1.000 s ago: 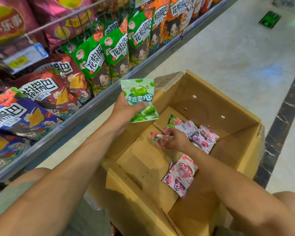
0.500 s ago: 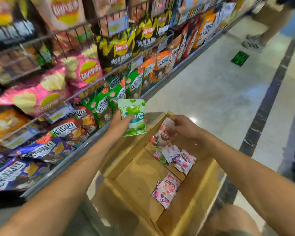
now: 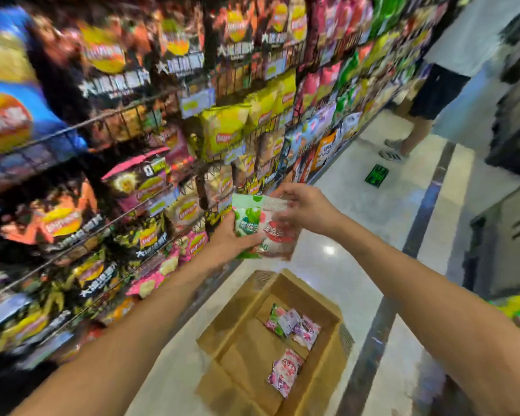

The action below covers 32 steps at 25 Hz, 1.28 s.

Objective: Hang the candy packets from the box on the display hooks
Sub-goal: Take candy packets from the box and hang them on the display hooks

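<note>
My left hand [image 3: 231,240] grips a green candy packet [image 3: 246,219] from below, raised above the cardboard box [image 3: 234,349]. My right hand [image 3: 303,208] pinches the top of a red and white candy packet [image 3: 278,235] and holds it against the green one. Both packets overlap in front of the shelves. Several pink and green candy packets [image 3: 293,325] lie at the box's far corner, and two more packets [image 3: 284,372] lie nearer me. No display hooks are clearly visible; the picture is blurred.
Wire shelves [image 3: 117,115] packed with chip bags fill the left side. A person [image 3: 427,94] in dark shorts stands down the aisle at the upper right. A green floor sticker [image 3: 376,175] lies on the pale floor. A dark cabinet [image 3: 505,241] stands at right.
My right hand lifted a red and white packet out of the box and brought it up against the green packet. Both hands rose, and my view swung up from the box to the shelves.
</note>
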Each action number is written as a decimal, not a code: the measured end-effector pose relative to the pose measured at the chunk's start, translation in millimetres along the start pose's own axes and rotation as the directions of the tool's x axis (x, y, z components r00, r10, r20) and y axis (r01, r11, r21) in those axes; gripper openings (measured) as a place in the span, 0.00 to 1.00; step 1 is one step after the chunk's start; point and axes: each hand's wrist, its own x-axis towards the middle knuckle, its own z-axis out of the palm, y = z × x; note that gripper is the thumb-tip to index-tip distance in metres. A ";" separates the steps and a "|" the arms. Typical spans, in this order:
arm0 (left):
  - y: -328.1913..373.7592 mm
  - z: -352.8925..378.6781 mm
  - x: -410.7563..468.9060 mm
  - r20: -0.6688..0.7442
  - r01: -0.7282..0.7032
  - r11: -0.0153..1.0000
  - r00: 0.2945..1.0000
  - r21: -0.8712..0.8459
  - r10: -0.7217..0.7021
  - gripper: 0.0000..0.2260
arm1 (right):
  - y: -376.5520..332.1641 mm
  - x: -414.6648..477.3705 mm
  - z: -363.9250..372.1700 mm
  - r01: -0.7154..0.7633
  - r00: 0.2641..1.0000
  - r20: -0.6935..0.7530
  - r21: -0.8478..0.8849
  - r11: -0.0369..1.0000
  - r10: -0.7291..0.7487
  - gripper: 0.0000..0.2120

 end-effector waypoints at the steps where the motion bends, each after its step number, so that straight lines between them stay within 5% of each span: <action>1: 20.0 -7.7 -5.3 -0.004 -0.029 1.000 1.000 0.007 0.029 0.25 | -21.9 -1.6 -11.0 -0.003 0.999 -0.041 -0.004 1.000 0.003 0.17; 3: 46.7 -16.6 -12.0 -0.015 -0.065 0.998 0.998 -0.019 0.065 0.25 | -54.2 -5.8 -25.1 0.023 0.991 -0.133 -0.076 0.997 -0.033 0.18; 6: 79.2 -29.3 -24.4 -0.070 -0.133 0.986 0.990 -0.103 0.126 0.38 | -84.1 -19.2 -35.3 0.108 0.919 -0.351 -0.210 0.972 -0.178 0.31; 8: 100.8 -34.9 -38.6 -0.096 -0.162 0.977 0.984 -0.142 0.149 0.47 | -93.4 -32.3 -29.5 0.047 0.869 -0.493 -0.017 0.999 -0.050 0.44; 10: 116.3 -38.8 -53.8 -0.156 -0.186 0.964 0.975 -0.189 0.157 0.44 | -101.4 -49.4 -17.1 -0.020 0.868 -0.461 0.337 0.941 0.184 0.50; 13: 136.7 -37.8 -81.8 -0.184 -0.238 0.937 0.963 -0.254 0.195 0.22 | -114.8 -75.7 -7.7 -0.052 0.938 -0.259 0.551 0.833 0.230 0.25; 15: 143.0 -36.7 -108.4 -0.173 -0.248 0.921 0.964 -0.301 0.203 0.22 | -125.6 -94.9 -6.7 0.000 0.952 -0.247 0.593 0.805 0.181 0.12; 20: 131.8 -52.7 -180.7 -0.341 -0.315 0.919 0.913 -0.236 0.226 0.57 | -153.4 -145.5 -9.9 0.111 0.943 -0.312 0.618 0.779 0.113 0.12; 22: 121.5 -61.4 -214.1 -0.395 -0.323 0.930 0.888 -0.173 0.235 0.63 | -168.3 -171.3 -8.5 0.115 0.949 -0.305 0.581 0.806 0.084 0.07; 32: 105.2 -95.4 -376.1 -0.587 -0.376 0.924 0.765 -0.073 0.265 0.47 | -236.8 -250.5 38.5 0.215 0.971 -0.197 0.491 0.844 -0.133 0.21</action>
